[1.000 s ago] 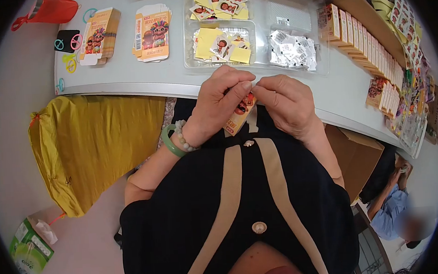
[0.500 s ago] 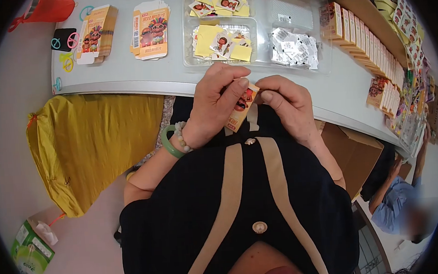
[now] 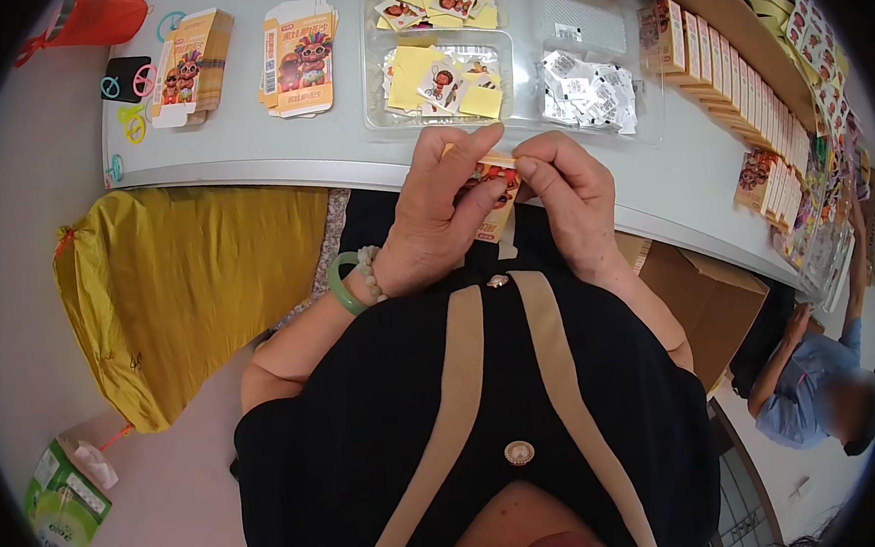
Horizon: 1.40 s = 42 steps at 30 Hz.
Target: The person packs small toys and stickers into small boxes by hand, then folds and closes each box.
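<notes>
With 12 o'clock pointing up the view, away from the chest, the small printed box (image 3: 504,227) is between the two hands, just off the near edge of the tabletop (image 3: 346,89). Its long axis runs from about 12 or 1 o'clock, at the end nearer the tabletop, down to about 6 or 7 o'clock, at the end nearer the chest.

The left hand (image 3: 424,214) is gripping the box from its 9 o'clock side, the thumb lying across the printed face and the forefinger reaching past the upper end. The right hand (image 3: 581,194) is at the 3 o'clock side, its thumb and forefinger closed together on the upper corner. From those fingertips the body of the box lies toward 7 o'clock. The left hand covers more of the box; the right meets only that corner. Whether a flap is caught there cannot be told.

From the box, the tray of stickers (image 3: 445,121) lies between 11 and 12 o'clock and the small white packets (image 3: 589,94) between 1 and 2. The row of boxes (image 3: 737,95) runs off around 2 o'clock, and the flat cartons (image 3: 300,66) are at about 10.
</notes>
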Available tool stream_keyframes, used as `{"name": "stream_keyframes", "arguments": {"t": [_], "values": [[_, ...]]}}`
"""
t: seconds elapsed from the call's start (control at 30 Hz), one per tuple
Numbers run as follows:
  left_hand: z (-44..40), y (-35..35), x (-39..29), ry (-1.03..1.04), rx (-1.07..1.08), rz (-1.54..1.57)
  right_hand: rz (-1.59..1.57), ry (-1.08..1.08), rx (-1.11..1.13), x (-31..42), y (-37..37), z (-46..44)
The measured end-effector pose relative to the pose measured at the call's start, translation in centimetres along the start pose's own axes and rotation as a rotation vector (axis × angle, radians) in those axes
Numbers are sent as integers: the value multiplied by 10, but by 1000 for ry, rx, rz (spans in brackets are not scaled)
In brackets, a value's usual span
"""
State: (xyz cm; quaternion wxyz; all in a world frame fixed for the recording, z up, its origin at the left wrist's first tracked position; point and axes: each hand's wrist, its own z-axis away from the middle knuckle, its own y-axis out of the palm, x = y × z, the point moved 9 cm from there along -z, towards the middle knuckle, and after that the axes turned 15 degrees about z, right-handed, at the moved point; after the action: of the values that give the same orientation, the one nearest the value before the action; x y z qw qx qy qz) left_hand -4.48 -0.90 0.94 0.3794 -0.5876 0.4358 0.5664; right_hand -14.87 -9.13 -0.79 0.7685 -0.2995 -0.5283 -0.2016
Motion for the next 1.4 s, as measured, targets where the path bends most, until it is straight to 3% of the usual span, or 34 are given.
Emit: {"name": "stream_keyframes", "arguments": {"t": [0.03, 0.1, 0.27, 0.33, 0.5, 0.63, 0.7, 0.83, 0.9, 1.03, 1.1, 1.13, 1.2, 1.3, 1.4], "values": [[0, 2, -2, 9, 22, -43, -1, 0, 0, -1, -2, 1], [2, 2, 2, 7, 31, -32, 357, -330, 2, 26, 0, 6], [7, -2, 12, -49, 10, -4, 496, -435, -27, 26, -2, 17], [9, -2, 27, -216, -66, 230, 526, -449, -61, 27, -3, 19], [8, 1, 29, -237, 34, 211, 769, -518, -3, 35, 7, 22], [10, -2, 37, -244, 37, 257, 402, -354, 36, 19, -1, 14], [11, -3, 39, -256, 28, 262, 244, -163, 18, 6, -4, 10], [10, -3, 35, -274, 22, 294, 194, -238, -35, 5, -7, 8], [8, -3, 35, -253, 35, 248, 343, -453, -35, 23, -4, 12], [10, -3, 41, -280, 24, 242, 409, -481, -27, 23, 0, 13], [9, -4, 38, -252, 25, 228, 602, -584, -4, 29, 7, 17], [8, -4, 36, -221, 27, 217, 604, -582, -10, 30, 6, 17], [4, -3, 29, -210, 47, 251, 261, -350, 88, 16, 0, 7], [4, -2, 24, -185, 49, 290, -18, -210, 39, 12, -2, 4], [5, -2, 20, -196, 9, 326, 184, -372, 27, 22, 1, 6]]}}
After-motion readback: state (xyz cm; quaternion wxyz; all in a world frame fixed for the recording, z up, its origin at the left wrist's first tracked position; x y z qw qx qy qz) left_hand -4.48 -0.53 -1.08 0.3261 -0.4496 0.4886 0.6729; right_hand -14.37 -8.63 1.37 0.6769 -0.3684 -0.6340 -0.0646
